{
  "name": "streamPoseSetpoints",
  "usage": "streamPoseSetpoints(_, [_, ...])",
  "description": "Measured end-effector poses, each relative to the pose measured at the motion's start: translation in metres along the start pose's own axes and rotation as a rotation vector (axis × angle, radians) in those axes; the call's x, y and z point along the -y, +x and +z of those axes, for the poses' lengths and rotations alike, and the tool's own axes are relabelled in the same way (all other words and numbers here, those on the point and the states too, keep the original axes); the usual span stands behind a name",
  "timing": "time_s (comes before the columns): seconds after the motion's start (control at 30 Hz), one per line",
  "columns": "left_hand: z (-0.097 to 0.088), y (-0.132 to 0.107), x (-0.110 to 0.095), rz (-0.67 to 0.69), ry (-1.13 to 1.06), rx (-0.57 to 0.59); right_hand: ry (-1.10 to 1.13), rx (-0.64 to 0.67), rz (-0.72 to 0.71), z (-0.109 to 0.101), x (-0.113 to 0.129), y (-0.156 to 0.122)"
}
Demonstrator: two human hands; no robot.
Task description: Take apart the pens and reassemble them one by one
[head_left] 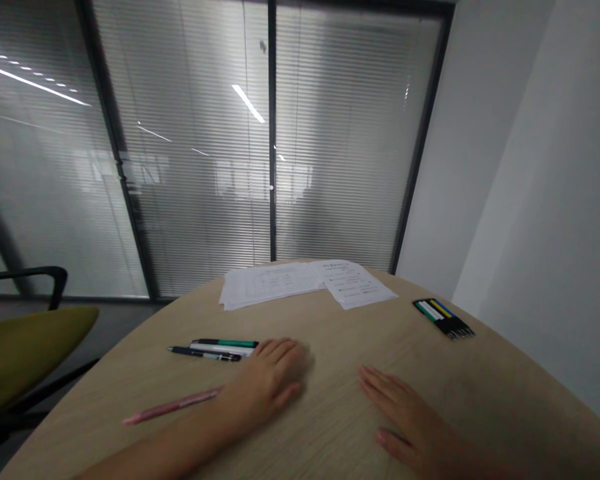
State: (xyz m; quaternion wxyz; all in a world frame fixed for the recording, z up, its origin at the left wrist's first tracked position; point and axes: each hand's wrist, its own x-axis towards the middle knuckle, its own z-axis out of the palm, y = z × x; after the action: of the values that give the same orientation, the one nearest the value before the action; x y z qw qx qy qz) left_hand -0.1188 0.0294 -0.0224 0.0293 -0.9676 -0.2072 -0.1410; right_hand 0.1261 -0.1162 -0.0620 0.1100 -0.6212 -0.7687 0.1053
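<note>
My left hand [270,380] is over the middle of the table, palm down, its fingertips smeared by motion. The thumb stands apart from the fingers, and nothing shows in its grasp. Just left of it lie a green and black pen [225,343], a white pen [215,348] and a dark pen [203,353], their right ends close to or behind the hand. A pink pen [175,405] lies beside my left forearm, one end hidden by it. On the right, my right hand [405,420] is stretched out low over the table, fingers extended and thumb apart, with nothing visible in it.
Printed paper sheets [275,283] lie at the table's far edge, with another sheet [357,283] overlapping at their right. A dark pack of pens [443,318] rests near the right edge. A yellow-green chair [30,333] stands left of the round wooden table [325,333].
</note>
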Motion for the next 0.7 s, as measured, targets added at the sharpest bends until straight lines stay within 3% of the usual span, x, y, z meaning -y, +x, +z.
streamPoseSetpoints(0.1, [-0.006, 0.01, 0.029, -0.102, 0.201, 0.056, 0.01, -0.026, -0.009, 0.001, -0.001, 0.001])
streamPoseSetpoints(0.37, [-0.026, 0.003, 0.088, -0.136, 0.321, 0.221, 0.002, -0.037, -0.015, -0.004, 0.003, 0.001])
streamPoseSetpoints(0.5, [-0.032, -0.003, 0.101, -0.138, 0.339, 0.281, 0.011, -0.04, -0.013, -0.007, 0.006, 0.002])
streamPoseSetpoints(0.7, [-0.036, -0.005, 0.105, -0.145, 0.331, 0.337, -0.022, -0.014, -0.008, -0.01, 0.01, 0.001])
